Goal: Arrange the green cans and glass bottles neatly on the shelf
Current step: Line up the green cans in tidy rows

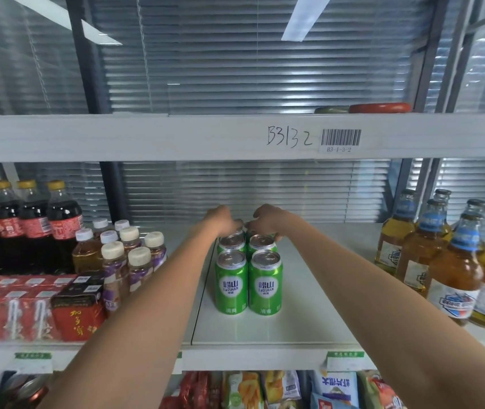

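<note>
Green cans (248, 278) lined in two columns mid-shelf (265, 329); glass bottles (442, 261) clustered at right. Rearmost cans reached by left hand (223, 219) and right hand (265, 218); grip closure on them cannot be told. Cans judged light, rigid, slippery-walled: best held round sides. Bottles judged heavy, fragile: best taken by body.

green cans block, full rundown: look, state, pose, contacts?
The green cans stand upright in two tight columns mid-shelf, touching side by side. Glossy green metal, silver tops, tabs unopened, white round logos facing forward. Three rows show; the back row sits under the left hand and right hand, contact unclear.
</note>
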